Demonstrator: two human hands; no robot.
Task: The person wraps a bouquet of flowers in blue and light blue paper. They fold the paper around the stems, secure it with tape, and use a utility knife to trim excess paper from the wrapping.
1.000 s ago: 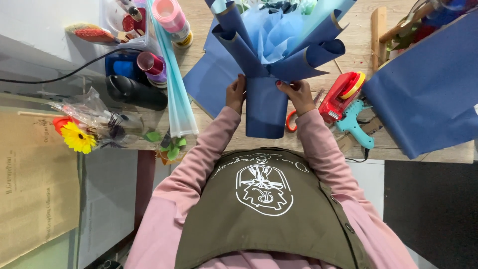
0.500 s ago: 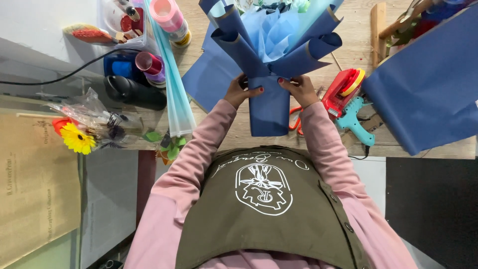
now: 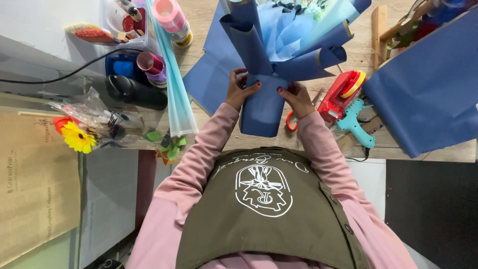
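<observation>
Wooden tabletop clutter frames a blue paper-wrapped bouquet at upper centre, its long axis running up the frame, with the left hand and right hand closed on opposite sides of its stem, equally near.

Bouquet centre on table; tape dispenser right; ribbon spools left.

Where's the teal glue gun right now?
In the head view, the teal glue gun lies on the wooden table, right of the right hand, just below the red tape dispenser.
</observation>
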